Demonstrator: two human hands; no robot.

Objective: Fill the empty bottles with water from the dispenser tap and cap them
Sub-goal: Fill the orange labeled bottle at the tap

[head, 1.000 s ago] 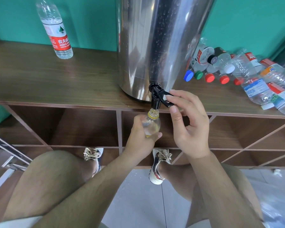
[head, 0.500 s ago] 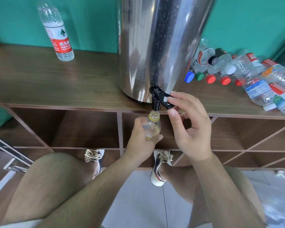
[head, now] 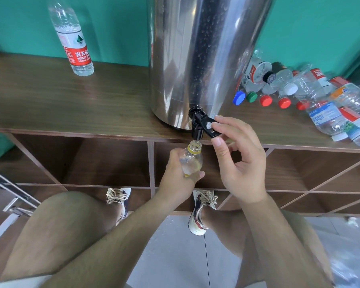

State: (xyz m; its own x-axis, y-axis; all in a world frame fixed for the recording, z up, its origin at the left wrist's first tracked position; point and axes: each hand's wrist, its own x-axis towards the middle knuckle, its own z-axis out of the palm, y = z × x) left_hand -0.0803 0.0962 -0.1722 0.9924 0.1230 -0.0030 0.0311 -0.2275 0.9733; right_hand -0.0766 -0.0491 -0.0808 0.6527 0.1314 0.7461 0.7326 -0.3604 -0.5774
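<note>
We hold the small bottle [head: 191,163] in our left hand [head: 175,173], fingers and thumb wrapped round its body. Its open mouth, ringed in yellow, sits straight under the black tap [head: 196,129] and just below the spout. The bottle is upright and hangs in front of the shelf compartments [head: 104,161], off the desk [head: 71,104]. There is some water in it, but we cannot tell whether water is running.

Our right hand [head: 241,163] pinches the tap's lever [head: 209,125], with the forefinger on top and the thumb beneath. The other fingers are loosely curled and hold nothing.

The tap juts from the foot of the steel dispenser [head: 195,59], which stands at the front edge of the desk, its side dotted with drops. A tall bottle [head: 75,44] with a red label stands upright well to the left, near the green wall. To the right of the dispenser lies a pile of bottles [head: 320,100] on their sides, with blue, green, red and white caps facing us. Below, our shoes [head: 202,210] rest on the tiled floor.
</note>
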